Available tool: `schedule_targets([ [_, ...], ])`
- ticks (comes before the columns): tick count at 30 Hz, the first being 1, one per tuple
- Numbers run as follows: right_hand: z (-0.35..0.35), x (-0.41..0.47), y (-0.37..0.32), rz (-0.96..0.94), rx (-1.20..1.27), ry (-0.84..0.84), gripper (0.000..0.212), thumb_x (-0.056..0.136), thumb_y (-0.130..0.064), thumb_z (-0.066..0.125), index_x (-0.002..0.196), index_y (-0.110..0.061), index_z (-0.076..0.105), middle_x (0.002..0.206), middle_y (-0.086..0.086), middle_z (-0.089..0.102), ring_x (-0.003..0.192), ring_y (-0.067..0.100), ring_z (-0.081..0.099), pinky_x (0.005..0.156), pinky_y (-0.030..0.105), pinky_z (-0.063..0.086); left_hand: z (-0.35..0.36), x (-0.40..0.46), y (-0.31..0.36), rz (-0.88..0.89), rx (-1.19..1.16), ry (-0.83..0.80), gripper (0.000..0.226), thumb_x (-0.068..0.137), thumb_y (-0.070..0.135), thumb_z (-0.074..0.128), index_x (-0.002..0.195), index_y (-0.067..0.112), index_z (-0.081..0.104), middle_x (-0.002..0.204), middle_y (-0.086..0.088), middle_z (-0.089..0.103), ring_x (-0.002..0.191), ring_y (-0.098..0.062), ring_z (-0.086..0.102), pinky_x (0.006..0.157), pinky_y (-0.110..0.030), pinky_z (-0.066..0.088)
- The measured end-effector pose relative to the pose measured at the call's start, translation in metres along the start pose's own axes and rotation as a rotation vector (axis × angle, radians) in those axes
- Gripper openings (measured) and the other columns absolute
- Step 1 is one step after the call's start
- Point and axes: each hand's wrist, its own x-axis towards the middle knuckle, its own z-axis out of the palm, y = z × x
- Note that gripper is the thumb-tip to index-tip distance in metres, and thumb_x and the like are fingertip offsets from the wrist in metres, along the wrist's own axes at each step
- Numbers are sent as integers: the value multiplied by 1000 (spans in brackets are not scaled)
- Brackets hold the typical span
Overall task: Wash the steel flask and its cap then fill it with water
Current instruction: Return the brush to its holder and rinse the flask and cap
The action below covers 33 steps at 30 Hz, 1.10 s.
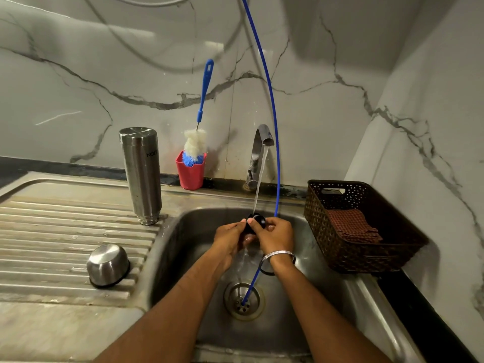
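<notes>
Steel flask [142, 174] inverted on drainboard; steel cap [108, 265] upside-down nearby; black inner cap [258, 221] under tap stream.

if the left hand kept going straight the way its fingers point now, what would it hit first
The left hand points up and right, its fingers already on the black cap held under the running water. Past the cap it would probably meet the right hand, which grips the cap from the other side.

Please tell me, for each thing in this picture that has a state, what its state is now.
Steel flask: upside down on the drainboard, cap off.
Steel cup: upside down on the drainboard.
Black cap: held by both hands under the stream.
Tap: running.
Left hand: holds the cap.
Right hand: holds the cap.
Bottle brush: upright in the red holder.
</notes>
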Motion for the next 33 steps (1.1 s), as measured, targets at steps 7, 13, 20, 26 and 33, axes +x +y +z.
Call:
schedule_targets([
  [7, -6, -5, -8, -53, -121, 1, 28, 75, -51, 82, 78, -24, 74, 65, -10, 69, 60, 3, 64, 53, 21, 50, 3, 1, -1, -76, -25, 17, 27, 104, 19, 57, 108, -4, 71, 98, -20, 77, 76, -22, 74, 77, -34, 64],
  [13, -5, -1, -3, -49, -107, -11, 32, 75, -54, 80, 83, -23, 75, 68, -8, 71, 64, 6, 68, 61, 31, 60, 2, 3, -3, -99, -30, 11, 28, 103, 22, 57, 110, -2, 70, 85, -14, 77, 72, -22, 75, 88, -40, 62],
  [20, -3, -2, -7, 234, 213, -236, 15, 93, -19, 66, 97, -5, 71, 85, 19, 76, 64, 22, 70, 57, 37, 61, -4, -1, 5, 98, -30, -178, 23, 100, 10, 59, 120, 17, 68, 117, -13, 73, 103, -28, 72, 84, -41, 61],
  [26, 2, -10, -7, 327, 204, -414, 21, 98, -2, 48, 105, -6, 68, 95, 21, 71, 74, 31, 68, 72, 54, 62, -15, 4, 2, 378, 446, -40, 55, 88, 4, 75, 137, 18, 53, 128, -2, 65, 110, -11, 64, 81, -19, 56],
  [33, 9, -8, -11, 205, 240, -252, 24, 106, -25, 44, 103, -22, 68, 103, 10, 70, 100, 31, 69, 85, 56, 58, -18, 8, -2, 527, 621, -103, 75, 84, 2, 77, 149, 22, 45, 135, -1, 60, 121, -9, 59, 92, -15, 52],
])
